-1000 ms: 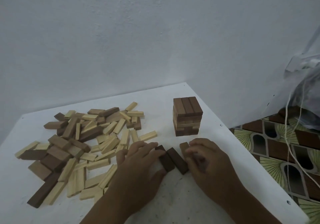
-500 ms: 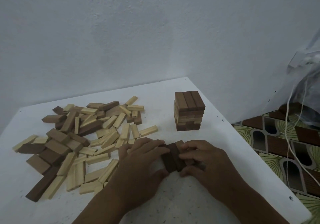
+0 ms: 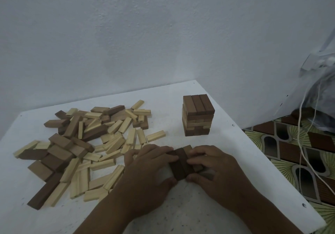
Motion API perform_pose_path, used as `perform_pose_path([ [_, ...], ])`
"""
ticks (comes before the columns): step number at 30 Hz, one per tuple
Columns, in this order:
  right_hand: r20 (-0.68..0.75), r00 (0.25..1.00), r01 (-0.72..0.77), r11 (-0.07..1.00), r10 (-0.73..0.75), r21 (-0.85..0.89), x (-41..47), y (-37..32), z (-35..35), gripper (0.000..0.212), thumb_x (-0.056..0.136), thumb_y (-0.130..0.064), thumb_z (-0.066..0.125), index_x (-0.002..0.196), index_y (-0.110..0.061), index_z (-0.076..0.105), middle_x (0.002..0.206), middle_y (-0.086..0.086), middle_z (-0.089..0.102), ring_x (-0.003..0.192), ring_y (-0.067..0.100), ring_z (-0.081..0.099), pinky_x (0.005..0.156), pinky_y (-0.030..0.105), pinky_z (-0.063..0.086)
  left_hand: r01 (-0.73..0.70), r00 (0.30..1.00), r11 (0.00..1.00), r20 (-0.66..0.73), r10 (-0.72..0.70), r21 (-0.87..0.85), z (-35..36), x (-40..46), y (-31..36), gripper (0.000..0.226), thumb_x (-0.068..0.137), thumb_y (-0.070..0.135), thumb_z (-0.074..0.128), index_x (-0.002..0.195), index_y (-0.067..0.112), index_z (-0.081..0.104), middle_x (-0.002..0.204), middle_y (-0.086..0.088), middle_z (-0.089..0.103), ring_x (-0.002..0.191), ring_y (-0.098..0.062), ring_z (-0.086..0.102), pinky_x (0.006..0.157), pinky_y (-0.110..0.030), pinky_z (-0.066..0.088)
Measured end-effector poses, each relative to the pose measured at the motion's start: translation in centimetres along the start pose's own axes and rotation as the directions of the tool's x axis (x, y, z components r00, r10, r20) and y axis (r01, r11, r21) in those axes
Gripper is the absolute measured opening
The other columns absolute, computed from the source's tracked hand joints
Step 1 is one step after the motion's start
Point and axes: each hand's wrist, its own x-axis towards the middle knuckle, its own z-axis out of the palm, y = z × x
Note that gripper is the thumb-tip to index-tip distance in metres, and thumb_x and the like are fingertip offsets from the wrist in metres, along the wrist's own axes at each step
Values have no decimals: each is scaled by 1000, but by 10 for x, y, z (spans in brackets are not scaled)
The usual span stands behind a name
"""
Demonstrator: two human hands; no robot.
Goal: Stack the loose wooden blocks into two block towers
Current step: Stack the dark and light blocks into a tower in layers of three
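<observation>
A short tower (image 3: 197, 115) of dark and light wooden blocks stands near the table's far right corner. In front of it, three dark blocks (image 3: 182, 163) lie side by side on the table as one row. My left hand (image 3: 150, 172) grips the row from the left, and my right hand (image 3: 213, 168) grips it from the right, fingers curled over the tops. A wide pile of loose dark and pale blocks (image 3: 87, 143) covers the left half of the table.
The white table (image 3: 181, 215) meets a white wall at the back. Its right edge drops to a patterned floor (image 3: 290, 152), where white cables (image 3: 301, 143) hang beside a plastic bag (image 3: 324, 96).
The three dark blocks lay apart a second ago. Both hands have pushed them together into one tight row.
</observation>
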Motion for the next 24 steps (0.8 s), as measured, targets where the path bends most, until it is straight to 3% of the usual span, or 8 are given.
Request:
perform_pose_path([
  [6,24,1000,-3,1000,4,-29,-1,-14,-1,57,67,-69,65,107,-29,68,114,-16,61,102,-1,52,87,7,35,-53,998,997,38,51,47,0,2,-3,48,86,47,36,129,45,56,142,28,39,135,-4,28,115,-40,19],
  [10,15,998,-65,996,66,-62,2,-22,5,65,64,-78,61,111,-31,61,111,-15,62,95,0,50,83,5,30,-29,999,999,-18,30,14,-1,1,-1,56,85,23,31,129,47,57,143,27,41,135,-4,27,105,-28,3],
  [13,-21,997,-71,996,70,-62,4,-25,6,54,66,-69,66,107,-36,54,103,-21,56,88,0,50,74,3,35,-44,998,999,-50,44,8,0,2,-2,61,82,14,32,124,47,62,139,24,47,133,-6,32,102,-23,1],
  [16,4,995,-98,995,98,-2,3,-28,4,49,64,-60,67,100,-44,38,97,-29,44,89,-2,49,68,5,41,-32,998,999,-58,31,-24,1,2,-4,55,80,15,39,118,47,63,133,27,45,132,-2,30,111,-34,12],
  [20,79,994,-85,989,75,125,1,-24,3,54,64,-39,74,105,-39,39,116,-27,46,106,-2,49,82,9,47,-15,999,1000,-48,15,2,-3,-2,3,33,74,28,55,102,44,59,140,27,32,141,-2,17,114,-48,12],
  [24,127,991,-58,981,35,185,-1,-22,2,54,64,-29,73,107,-34,41,124,-24,45,111,0,48,86,9,47,-44,999,998,-17,44,-35,-6,-2,3,29,70,36,56,99,41,56,143,28,37,144,-3,17,115,-49,12],
])
